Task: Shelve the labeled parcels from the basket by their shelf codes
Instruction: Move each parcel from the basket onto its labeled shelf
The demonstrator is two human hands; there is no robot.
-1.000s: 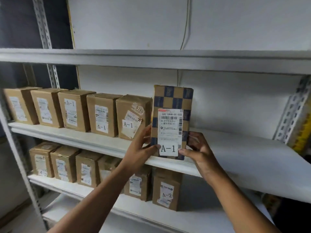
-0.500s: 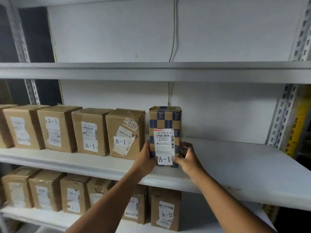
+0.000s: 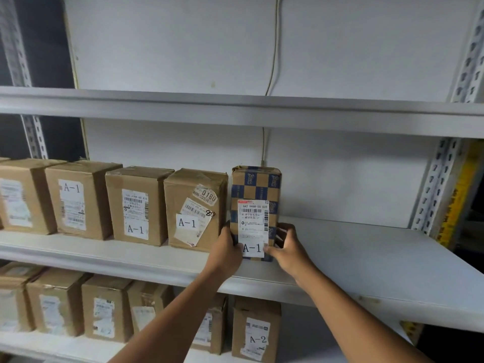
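A blue-and-tan checkered parcel (image 3: 255, 189) with a white label reading A-1 stands upright on the middle shelf (image 3: 366, 260), at the right end of a row of brown A-1 boxes (image 3: 195, 208). My left hand (image 3: 226, 254) grips its lower left side, thumb on the front. My right hand (image 3: 286, 246) grips its lower right side, thumb on the label's corner. The parcel's bottom edge is hidden behind my hands. No basket is in view.
The shelf below holds several brown boxes, one marked A-2 (image 3: 256, 334). The upper shelf (image 3: 235, 108) spans the frame above. A perforated metal upright (image 3: 440, 179) stands at the right, and the middle shelf is bare to the right of the parcel.
Both hands carried the checkered parcel back onto the middle shelf, beside the last brown A-1 box. The camera moved closer and lower.
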